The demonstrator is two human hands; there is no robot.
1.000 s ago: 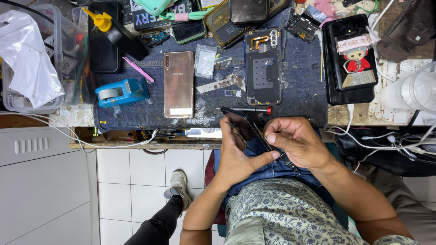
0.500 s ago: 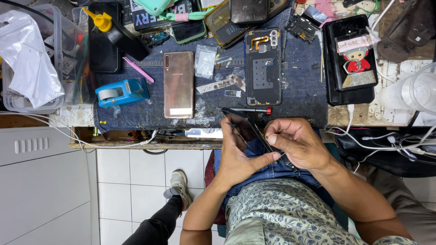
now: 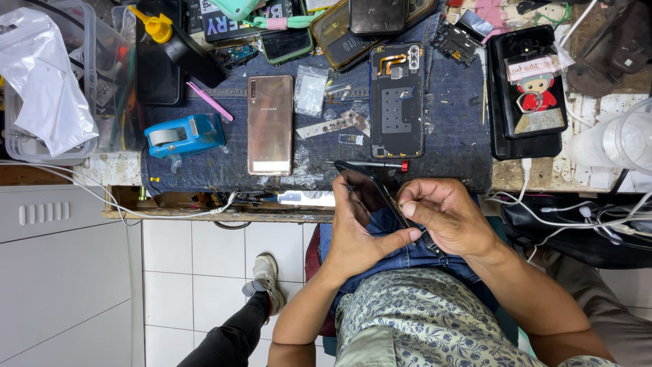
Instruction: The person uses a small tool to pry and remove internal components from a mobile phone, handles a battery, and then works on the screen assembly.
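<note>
Low in the middle of the frame, just below the workbench edge, both hands close on a thin dark phone panel (image 3: 380, 200) held on edge above the lap. The left hand (image 3: 360, 228) wraps it from below, fingers curled round its near end and thumb stretched along the lower edge; the right hand (image 3: 448, 214) pinches narrowly at the panel's upper rim, fingertips tight together as if gripping a small part or picking tool too fine to make out. This looks like the step of working at the panel's edge, prying or peeling something along it. Whatever follows seems to call for a steady left grip while the right fingertips work along the rim with light, even pull. Directly above, on the dark blue denim mat (image 3: 462, 129), lie a red-tipped black screwdriver (image 3: 370, 164), an opened dark phone body with exposed parts (image 3: 397, 102) and a rose-gold phone back (image 3: 269, 124).
</note>
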